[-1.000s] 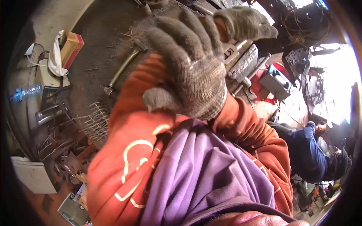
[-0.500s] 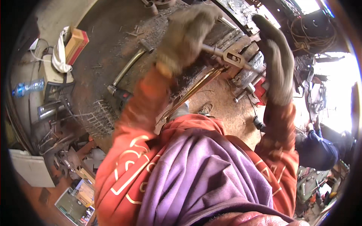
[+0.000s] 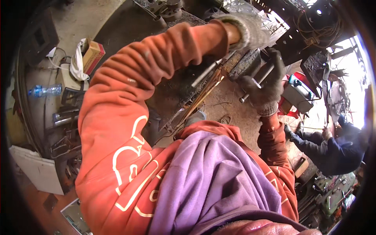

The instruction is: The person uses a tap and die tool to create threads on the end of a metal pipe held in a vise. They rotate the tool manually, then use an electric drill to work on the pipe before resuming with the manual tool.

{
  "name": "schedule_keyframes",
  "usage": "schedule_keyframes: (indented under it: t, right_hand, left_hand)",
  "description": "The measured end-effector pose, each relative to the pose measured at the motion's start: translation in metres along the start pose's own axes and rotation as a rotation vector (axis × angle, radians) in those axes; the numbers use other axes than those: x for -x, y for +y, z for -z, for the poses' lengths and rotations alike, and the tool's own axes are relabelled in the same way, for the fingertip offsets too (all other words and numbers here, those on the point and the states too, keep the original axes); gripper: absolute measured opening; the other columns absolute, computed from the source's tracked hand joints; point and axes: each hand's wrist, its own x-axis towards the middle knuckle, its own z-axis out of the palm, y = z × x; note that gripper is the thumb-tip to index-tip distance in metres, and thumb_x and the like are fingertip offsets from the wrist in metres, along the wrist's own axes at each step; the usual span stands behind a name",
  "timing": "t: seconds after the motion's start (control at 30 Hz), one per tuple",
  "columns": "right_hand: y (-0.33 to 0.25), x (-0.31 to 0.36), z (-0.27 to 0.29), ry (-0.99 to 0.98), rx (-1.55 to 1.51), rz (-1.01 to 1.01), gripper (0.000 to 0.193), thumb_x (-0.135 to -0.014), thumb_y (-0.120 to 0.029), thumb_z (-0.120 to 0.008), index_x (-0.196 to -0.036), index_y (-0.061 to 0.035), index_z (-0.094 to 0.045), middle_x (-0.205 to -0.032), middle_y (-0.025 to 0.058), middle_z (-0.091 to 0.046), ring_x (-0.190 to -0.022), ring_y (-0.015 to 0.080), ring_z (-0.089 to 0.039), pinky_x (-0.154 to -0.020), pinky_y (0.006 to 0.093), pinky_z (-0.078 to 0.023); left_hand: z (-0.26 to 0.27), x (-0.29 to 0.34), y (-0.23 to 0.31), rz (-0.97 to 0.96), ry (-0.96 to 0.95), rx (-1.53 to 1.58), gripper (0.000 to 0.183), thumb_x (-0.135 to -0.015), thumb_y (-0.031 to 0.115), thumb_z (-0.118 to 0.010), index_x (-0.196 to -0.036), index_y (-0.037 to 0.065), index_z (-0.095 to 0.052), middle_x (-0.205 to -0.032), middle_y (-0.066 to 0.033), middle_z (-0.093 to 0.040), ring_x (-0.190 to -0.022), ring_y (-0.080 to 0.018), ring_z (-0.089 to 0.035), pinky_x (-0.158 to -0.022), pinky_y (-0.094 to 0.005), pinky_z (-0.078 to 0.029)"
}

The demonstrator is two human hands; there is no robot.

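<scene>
My left hand (image 3: 250, 32), in a grey knit glove, reaches across the bench and curls over the far end of a tap wrench; its fingertips are hidden. The wrench's near handle (image 3: 205, 74), a plain steel rod, slants out below my wrist. Beneath the left hand is a dark bench vise (image 3: 246, 64), largely covered. My right hand (image 3: 267, 94), in a dark dirty glove, is at the front of the vise. Its thumb and fingers stand apart, with the vise's steel handle bar (image 3: 267, 74) showing between them.
Beyond my right hand stands a grey metal box (image 3: 299, 94) beside something red. Another person (image 3: 340, 150) in dark clothes is low at the right. On the left are a carton (image 3: 93, 56) with a white cloth and a plastic bottle (image 3: 45, 91). Long thin bars (image 3: 203, 92) run along the bench edge.
My left hand has swung forward and right, turning the wrench so its other handle points near-left. My right hand has dropped toward the vise handle. My left sleeve now covers the hammer.
</scene>
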Motion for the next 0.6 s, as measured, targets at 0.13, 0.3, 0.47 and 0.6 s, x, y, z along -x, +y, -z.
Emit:
schedule_keyframes:
  t: [0.13,0.3,0.47,0.6]
  right_hand:
    - [-0.02,0.004,-0.012,-0.274,-0.218,-0.523,0.099,-0.082,-0.038,-0.088,-0.155,0.0014,-0.034,-0.142,0.0197,-0.059,-0.128,0.0268,-0.061,-0.107,0.0431,-0.049]
    - [-0.012,0.006,-0.007,-0.23,-0.044,-0.424,0.089,-0.085,-0.032,-0.083,-0.155,0.0001,-0.038,-0.139,0.0169,-0.061,-0.124,0.0242,-0.063,-0.105,0.0417,-0.05]
    - [0.014,0.032,0.001,-0.141,-0.31,-0.574,0.076,-0.09,-0.028,-0.075,-0.153,-0.0007,-0.043,-0.135,0.0146,-0.064,-0.119,0.0225,-0.064,-0.103,0.041,-0.051]
    - [0.021,0.041,-0.007,-0.135,-0.779,-0.773,0.067,-0.094,-0.025,-0.07,-0.152,-0.0014,-0.047,-0.132,0.0128,-0.067,-0.115,0.0212,-0.066,-0.102,0.0405,-0.052]
  left_hand:
    - [-0.051,-0.037,0.005,0.225,0.073,-0.091,0.033,-0.097,0.034,-0.056,-0.112,0.015,-0.079,-0.119,-0.0196,-0.073,-0.107,-0.0352,-0.073,-0.087,-0.0453,-0.059]
    - [-0.057,-0.002,0.035,-0.278,0.028,-0.434,0.03,-0.09,0.026,-0.061,-0.103,0.006,-0.08,-0.093,-0.0186,-0.078,-0.088,-0.0352,-0.076,-0.08,-0.0471,-0.059]
    - [-0.048,0.072,0.108,-0.173,0.078,-0.372,0.021,-0.087,0.023,-0.063,-0.095,0.008,-0.075,-0.081,-0.0151,-0.076,-0.078,-0.0307,-0.076,-0.068,-0.0468,-0.057]
    - [-0.08,0.108,0.086,-0.381,0.358,-0.231,0.016,-0.081,0.025,-0.065,-0.091,0.012,-0.067,-0.076,-0.0049,-0.067,-0.075,-0.023,-0.069,-0.067,-0.0435,-0.052]
